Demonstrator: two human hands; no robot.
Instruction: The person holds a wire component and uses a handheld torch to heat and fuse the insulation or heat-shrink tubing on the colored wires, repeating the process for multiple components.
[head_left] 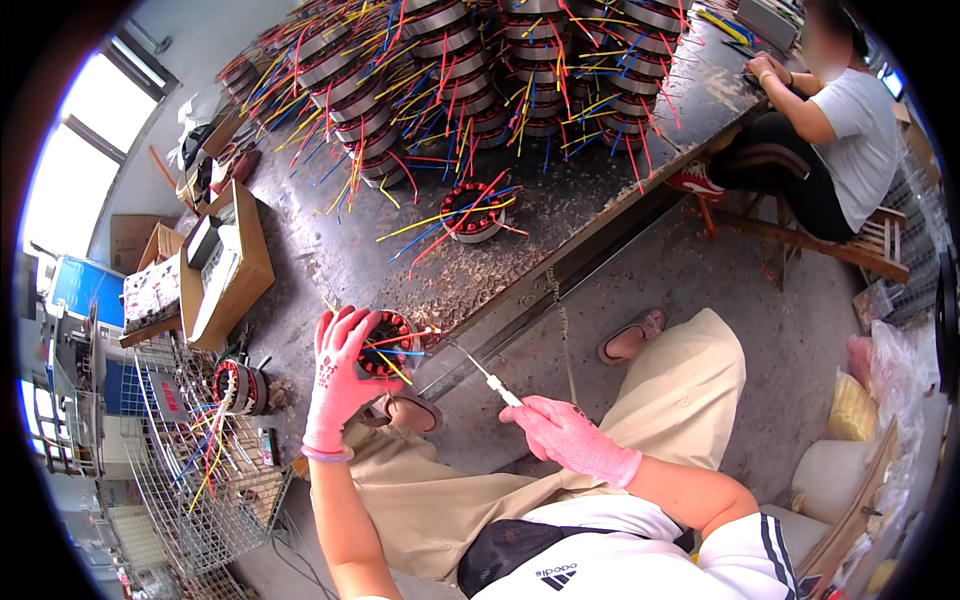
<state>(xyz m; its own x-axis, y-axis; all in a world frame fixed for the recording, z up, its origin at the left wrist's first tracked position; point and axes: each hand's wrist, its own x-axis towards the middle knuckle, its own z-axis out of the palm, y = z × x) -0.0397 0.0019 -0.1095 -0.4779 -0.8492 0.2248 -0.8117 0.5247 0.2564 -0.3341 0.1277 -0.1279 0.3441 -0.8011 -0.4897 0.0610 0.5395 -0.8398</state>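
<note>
Pink gloves on, I bend the fingers of my left hand (pixel 338 378) around the side of a wound motor ring (pixel 398 325) — red coils, yellow and blue leads — at the near edge of a scuffed, dark counter (pixel 320 260), toward its near left corner. The fingers of my right hand (pixel 572 435) are wrapped around a white-handled tool (pixel 503 391), out past that same edge; its thin shaft points back at the ring, though I cannot tell whether the tip touches.

Farther in from the edge sits a second ring (pixel 472 212), its red, blue and yellow leads splayed. Toward the far edge rise stacks of rings (pixel 450 65), bristling with wires. An open box (pixel 262 255) stands at the left edge, and another wired ring (pixel 240 388) is near the left corner, by wire baskets (pixel 170 470).

Writing appears in three places: a dark printed mark on the back of my left glove, dark lettering beside a slanted-bar logo on my white shirt (pixel 640 570), and pale characters on a red label (pixel 168 397) among the baskets. Near the counter's right end, a co-worker (pixel 860 140) sits on a wooden bench (pixel 875 255), hands together at the edge.
</note>
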